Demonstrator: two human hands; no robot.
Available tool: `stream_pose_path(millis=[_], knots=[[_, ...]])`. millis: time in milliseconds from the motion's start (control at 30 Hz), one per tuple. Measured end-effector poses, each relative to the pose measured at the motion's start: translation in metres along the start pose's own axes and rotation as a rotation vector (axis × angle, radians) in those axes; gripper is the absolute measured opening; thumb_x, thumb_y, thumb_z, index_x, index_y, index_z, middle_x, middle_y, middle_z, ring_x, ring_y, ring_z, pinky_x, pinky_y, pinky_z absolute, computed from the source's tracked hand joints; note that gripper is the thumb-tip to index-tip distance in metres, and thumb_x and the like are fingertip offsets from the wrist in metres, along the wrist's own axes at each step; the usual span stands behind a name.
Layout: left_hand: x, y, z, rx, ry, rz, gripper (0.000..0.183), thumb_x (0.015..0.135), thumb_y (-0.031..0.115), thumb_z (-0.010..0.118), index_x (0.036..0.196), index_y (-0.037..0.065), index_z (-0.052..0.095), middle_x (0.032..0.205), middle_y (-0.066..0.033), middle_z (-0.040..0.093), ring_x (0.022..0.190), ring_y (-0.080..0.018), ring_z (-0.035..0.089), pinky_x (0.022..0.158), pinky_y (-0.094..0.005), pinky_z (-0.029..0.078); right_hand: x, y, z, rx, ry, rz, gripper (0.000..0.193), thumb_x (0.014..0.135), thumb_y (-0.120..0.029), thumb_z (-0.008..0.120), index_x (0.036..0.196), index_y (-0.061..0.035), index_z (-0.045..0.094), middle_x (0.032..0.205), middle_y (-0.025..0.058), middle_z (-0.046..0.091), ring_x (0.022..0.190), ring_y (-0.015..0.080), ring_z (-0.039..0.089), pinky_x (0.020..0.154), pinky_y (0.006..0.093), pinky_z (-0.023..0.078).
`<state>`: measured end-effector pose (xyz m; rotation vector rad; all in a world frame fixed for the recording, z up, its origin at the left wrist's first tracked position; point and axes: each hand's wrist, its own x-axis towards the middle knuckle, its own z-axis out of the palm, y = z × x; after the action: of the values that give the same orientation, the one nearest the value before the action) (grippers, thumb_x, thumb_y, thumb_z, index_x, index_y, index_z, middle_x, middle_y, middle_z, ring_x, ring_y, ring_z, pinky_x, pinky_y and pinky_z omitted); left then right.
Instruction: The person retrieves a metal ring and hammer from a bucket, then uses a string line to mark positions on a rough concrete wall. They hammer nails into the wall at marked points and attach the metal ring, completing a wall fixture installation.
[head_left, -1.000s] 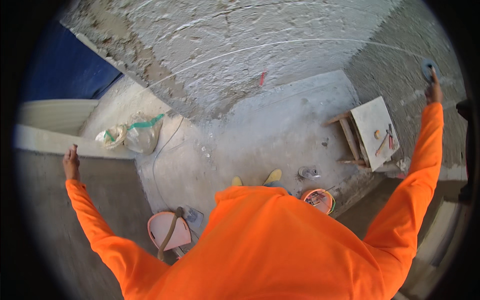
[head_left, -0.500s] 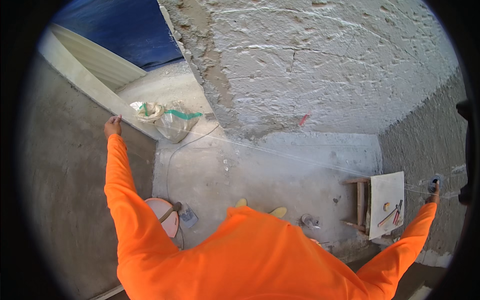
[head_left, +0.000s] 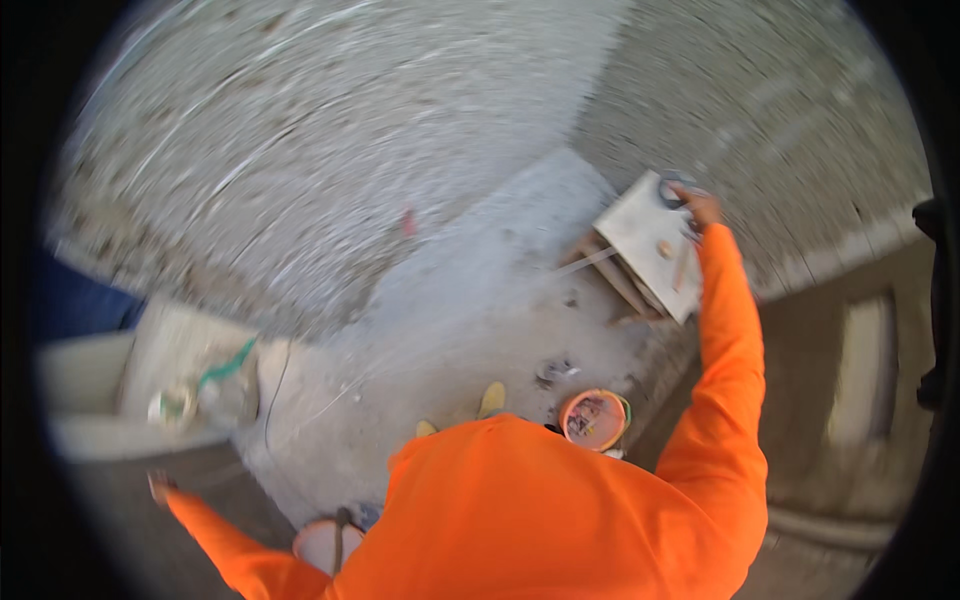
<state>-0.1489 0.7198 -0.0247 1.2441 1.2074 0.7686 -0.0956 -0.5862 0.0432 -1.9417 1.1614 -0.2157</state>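
Note:
At the right, my right hand (head_left: 703, 207) closes on a round grey spool (head_left: 672, 190), held out over the far corner of a pale board-topped stool (head_left: 640, 240). Thin pale string (head_left: 588, 262) shows in short blurred stretches across the floor between my two arms. My left hand (head_left: 160, 487) is stretched out low on the left beside the smooth grey wall, with its fingers pinched at the string's other end. It is small and smeared, so the finger detail is faint.
Small tools and an orange-brown roll (head_left: 664, 249) lie on the stool top. An orange bucket (head_left: 594, 419) with bits inside stands near my feet. A pinkish round tub (head_left: 325, 546) is at lower left. Clear sacks (head_left: 228, 390) and a cable (head_left: 275, 395) lie left. Rough plastered walls (head_left: 300, 130) rise ahead.
My view has swung to the right, blurring the picture. My right arm has come up and inward, the spool now over the stool. My left hand sits lower in view, still stretched out.

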Motion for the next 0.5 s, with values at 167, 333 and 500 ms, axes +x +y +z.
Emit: stream_pose_path(millis=[167,333,500], knots=[[-0.073,-0.117,0.048,0.083,-0.124,0.128,0.032,0.097,0.044,0.062,0.088,0.013,0.061,0.067,0.0022,0.048,0.042,-0.0085,0.031,0.039,-0.0255,0.022,-0.046,0.108,0.062,-0.394,-0.04,-0.216,0.075,0.06,-0.065,0.087,0.094,0.0012,0.075,0.088,0.0165,0.075,0.085,0.0285,0.074,0.08,0.0396,0.056],[-0.161,-0.196,0.107,0.324,-0.157,0.078,0.034,0.097,0.037,0.063,0.111,0.006,0.07,0.093,-0.0043,0.067,0.077,-0.0156,0.059,0.066,-0.0325,0.047,-0.068,0.209,0.119,-0.479,-0.398,0.023,0.094,0.064,-0.069,0.083,0.112,0.0116,0.069,0.113,0.0273,0.07,0.106,0.0375,0.069,0.092,0.0421,0.052],[-0.188,-0.185,0.145,0.346,-0.4,0.466,0.042,0.098,0.033,0.062,0.124,0.0,0.068,0.119,-0.0132,0.069,0.109,-0.0232,0.062,0.096,-0.0364,0.046,-0.006,0.254,0.157,-0.301,-0.266,0.188,0.076,0.07,-0.063,0.082,0.107,0.003,0.073,0.103,0.0181,0.073,0.104,0.0286,0.069,0.091,0.0405,0.051]])
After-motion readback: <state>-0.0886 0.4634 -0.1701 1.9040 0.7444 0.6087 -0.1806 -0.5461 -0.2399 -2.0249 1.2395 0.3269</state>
